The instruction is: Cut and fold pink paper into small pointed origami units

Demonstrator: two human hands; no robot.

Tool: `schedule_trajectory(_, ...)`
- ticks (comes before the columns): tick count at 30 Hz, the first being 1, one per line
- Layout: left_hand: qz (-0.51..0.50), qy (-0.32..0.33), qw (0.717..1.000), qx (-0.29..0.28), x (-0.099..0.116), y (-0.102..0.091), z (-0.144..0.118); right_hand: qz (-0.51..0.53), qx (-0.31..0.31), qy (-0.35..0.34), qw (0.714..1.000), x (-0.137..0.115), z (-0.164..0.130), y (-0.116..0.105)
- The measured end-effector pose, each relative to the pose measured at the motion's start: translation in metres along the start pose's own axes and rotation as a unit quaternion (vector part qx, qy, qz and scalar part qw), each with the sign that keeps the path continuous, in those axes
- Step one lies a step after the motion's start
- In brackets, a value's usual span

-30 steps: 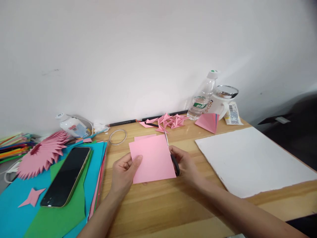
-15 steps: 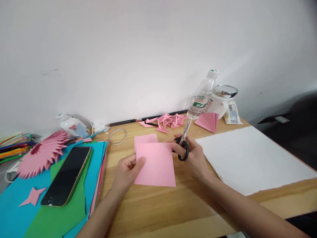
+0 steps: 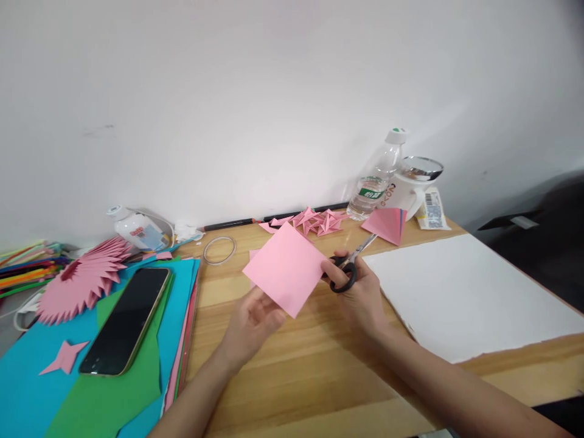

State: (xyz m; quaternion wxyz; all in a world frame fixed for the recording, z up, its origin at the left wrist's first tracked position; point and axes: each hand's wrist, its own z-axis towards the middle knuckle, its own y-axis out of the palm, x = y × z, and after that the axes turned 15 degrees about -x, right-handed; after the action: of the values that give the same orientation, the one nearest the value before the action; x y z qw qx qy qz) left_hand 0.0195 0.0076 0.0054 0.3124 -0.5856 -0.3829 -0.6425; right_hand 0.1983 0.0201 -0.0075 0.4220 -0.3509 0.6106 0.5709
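Note:
A square of pink paper [image 3: 287, 267] is held up above the table, turned so that one corner points down. My right hand [image 3: 362, 292] pinches its right corner and also holds black-handled scissors [image 3: 349, 274], whose blades point away to the upper right. My left hand [image 3: 255, 328] is at the lower left edge of the square, its fingers partly hidden behind the paper and its thumb apart from the sheet. Behind the square, an edge of another pink sheet [image 3: 253, 258] shows on the table.
Folded pink pieces [image 3: 319, 222] and a pink paper stack [image 3: 387, 225] lie near a water bottle [image 3: 371, 182] and mug [image 3: 410, 188]. A white board [image 3: 474, 298] is at right. Left are a phone [image 3: 128, 322], coloured sheets [image 3: 27, 377], a pleated pink ring [image 3: 86, 280] and a tape ring [image 3: 219, 250].
The pink square has been turned about an eighth of a turn and raised. My left thumb has come off its face. The scissors have tilted further right in my right hand.

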Motion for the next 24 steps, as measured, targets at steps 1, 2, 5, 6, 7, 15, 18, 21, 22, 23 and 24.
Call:
schedule_trajectory(1,0.019,-0.020,1.000,-0.002,0.001,0.004,-0.001,0.002,-0.013,0.007,1.000,0.002,-0.002,0.001)
schedule_trajectory(2,0.036,-0.042,0.998,0.005,0.002,0.006,-0.001,0.001,-0.032,0.018,0.999,0.003,-0.004,0.003)
schedule_trajectory(5,0.039,-0.087,0.995,0.037,0.004,0.008,-0.001,-0.010,-0.105,0.050,0.993,0.007,-0.010,0.007)
schedule_trajectory(6,0.028,-0.085,0.994,0.055,0.004,0.007,0.000,-0.016,-0.126,0.057,0.990,0.008,-0.011,0.008)
schedule_trajectory(7,0.018,-0.077,0.994,0.073,0.003,0.005,0.000,-0.023,-0.143,0.062,0.988,0.008,-0.012,0.008)
schedule_trajectory(15,0.070,-0.099,0.988,0.095,0.004,-0.003,-0.001,-0.064,-0.145,0.064,0.985,0.000,-0.005,0.003)
schedule_trajectory(18,0.085,-0.147,0.984,0.059,0.008,0.000,-0.002,-0.070,-0.125,0.072,0.987,-0.006,-0.003,0.003)
schedule_trajectory(21,0.076,-0.155,0.983,0.054,0.009,0.002,-0.003,-0.072,-0.113,0.077,0.988,-0.008,-0.002,0.005)
schedule_trajectory(22,0.068,-0.149,0.985,0.057,0.009,0.002,-0.004,-0.068,-0.115,0.079,0.988,-0.008,-0.002,0.005)
schedule_trajectory(23,0.059,-0.140,0.987,0.061,0.008,0.002,-0.004,-0.062,-0.120,0.082,0.987,-0.007,-0.002,0.005)
schedule_trajectory(24,0.050,-0.131,0.988,0.064,0.008,0.002,-0.004,-0.055,-0.128,0.086,0.987,-0.005,-0.002,0.004)
